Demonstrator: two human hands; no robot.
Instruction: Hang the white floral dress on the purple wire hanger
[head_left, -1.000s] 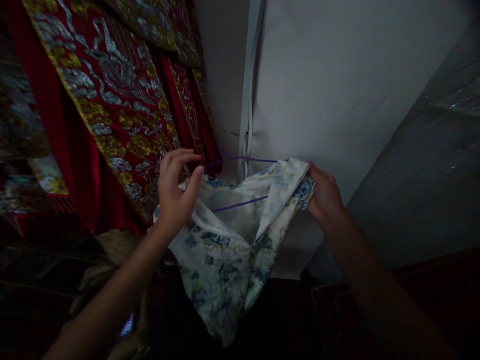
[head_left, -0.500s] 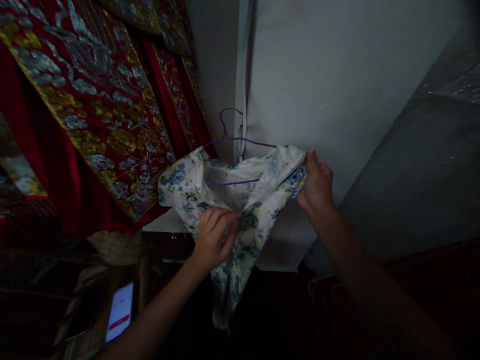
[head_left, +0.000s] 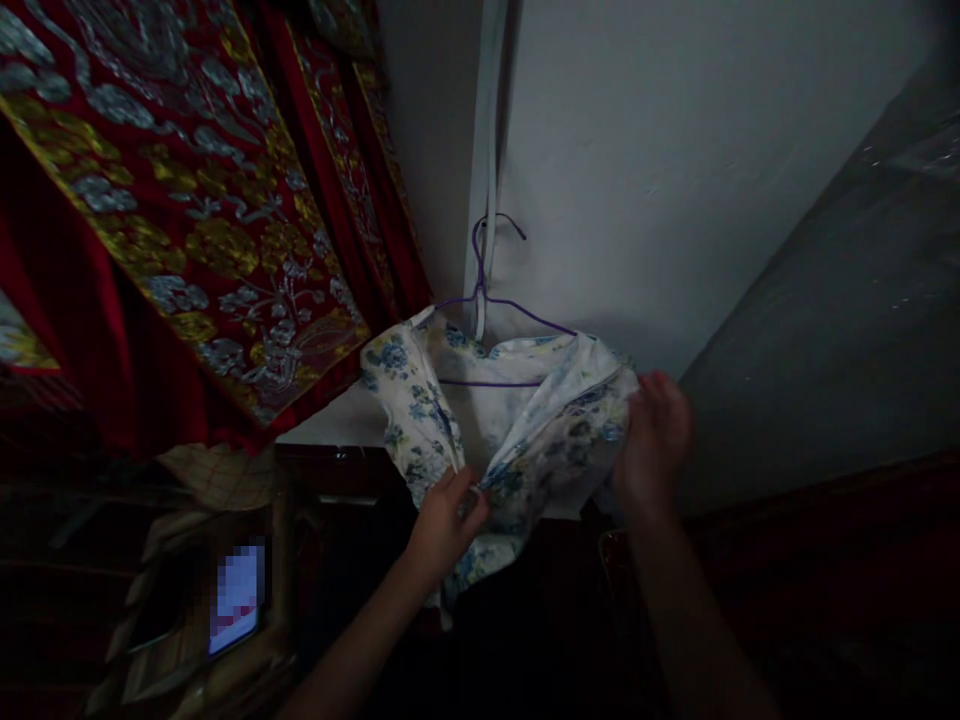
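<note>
A white garment with blue flowers hangs on a thin purple wire hanger in front of a pale wall. My left hand is closed, pinching the garment's front edge near the lower middle. My right hand is closed on the garment's right shoulder, slightly blurred. The hanger's hook sits up beside a white vertical strip on the wall.
Red hangings with gold and silver embroidery fill the left side. A lit phone screen lies low on the left among dim clutter. A grey slanted surface rises on the right. The lower area is dark.
The garment and hanger have moved up and right, with the hook now clearly showing. My left hand slid down the front edge. My right hand dropped lower on the right shoulder.
</note>
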